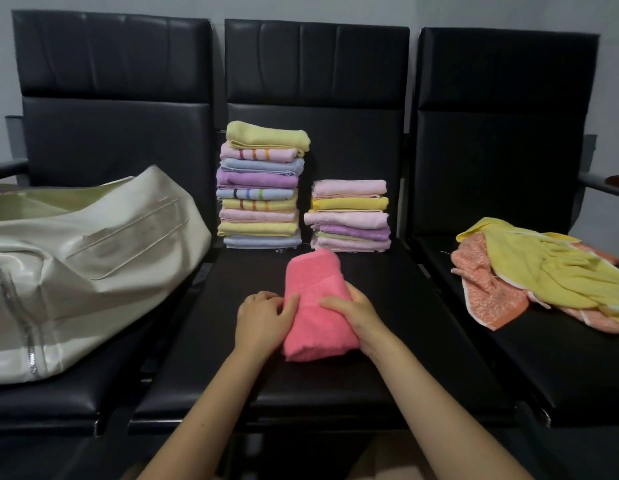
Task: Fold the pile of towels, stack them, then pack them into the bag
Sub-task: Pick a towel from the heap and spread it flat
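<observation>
Both hands are gripping the folded pink towel (316, 303) lying on the middle seat (398, 306): the left hand (264, 318) is curling its fingers round the left edge, and the right hand (353, 311) is wrapping over the right side. Behind it, 2 stacks are standing, a tall stack (261, 187) and a short stack (349, 216). The unfolded pile (543, 271) is waiting on the right seat, and the bag (86, 258) is lying on the left. Lifting loosely could let the fold spring open; a careless placement could topple the taller, slightly leaning stack.

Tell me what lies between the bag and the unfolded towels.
In the head view: two towel stacks and the pink towel held by both hands.
</observation>
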The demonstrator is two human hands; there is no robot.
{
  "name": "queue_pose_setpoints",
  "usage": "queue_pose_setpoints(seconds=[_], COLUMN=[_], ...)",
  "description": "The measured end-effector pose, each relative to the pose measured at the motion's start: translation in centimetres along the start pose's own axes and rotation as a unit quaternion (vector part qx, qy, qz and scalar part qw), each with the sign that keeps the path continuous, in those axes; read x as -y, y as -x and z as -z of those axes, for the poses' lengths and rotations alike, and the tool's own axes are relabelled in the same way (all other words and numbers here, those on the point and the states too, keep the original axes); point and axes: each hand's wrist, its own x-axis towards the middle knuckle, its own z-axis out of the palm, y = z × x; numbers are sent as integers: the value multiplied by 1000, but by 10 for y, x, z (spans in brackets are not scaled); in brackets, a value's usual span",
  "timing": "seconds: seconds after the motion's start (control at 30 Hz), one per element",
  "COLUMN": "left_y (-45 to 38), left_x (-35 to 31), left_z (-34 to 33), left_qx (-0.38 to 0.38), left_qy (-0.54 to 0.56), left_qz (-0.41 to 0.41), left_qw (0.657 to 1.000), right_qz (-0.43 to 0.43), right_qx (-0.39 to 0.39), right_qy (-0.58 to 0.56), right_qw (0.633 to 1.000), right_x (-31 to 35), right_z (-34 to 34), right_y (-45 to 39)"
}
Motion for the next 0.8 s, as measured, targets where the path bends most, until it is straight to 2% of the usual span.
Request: queue_pose_setpoints(seconds=[0.07,0.17,0.23,0.3,0.4,0.5,0.57,0.67,0.8], left_y=[4,8,10,14,18,22,21,21,23], left_x=[-4,-11,-12,-10,-4,-3,-2,-6,-8], left_z=[2,12,20,25,27,31,34,36,32], left_qx=[49,120,145,164,162,148,156,171,119], left_qy=[34,170,313,422,519,574,581,558,560], left_qz=[-30,7,63,85,81,85,91,106,137], left_qw=[998,978,936,888,835,801,794,805,809], right_qz=[-8,-31,-32,-29,-25,-10,6,24,13], right_qx=[35,79,101,116,124,122,116,104,83], right_qy=[-75,-122,-124,-114,-94,-53,-15,8,-13], right_qw=[997,989,987,986,987,991,993,994,996], right_x=[-1,-3,-3,-3,-4,-4,-5,-7,-6], right_z=[6,8,8,8,5,-1,-4,-7,-7], right_y=[4,7,7,7,7,9,12,15,15])
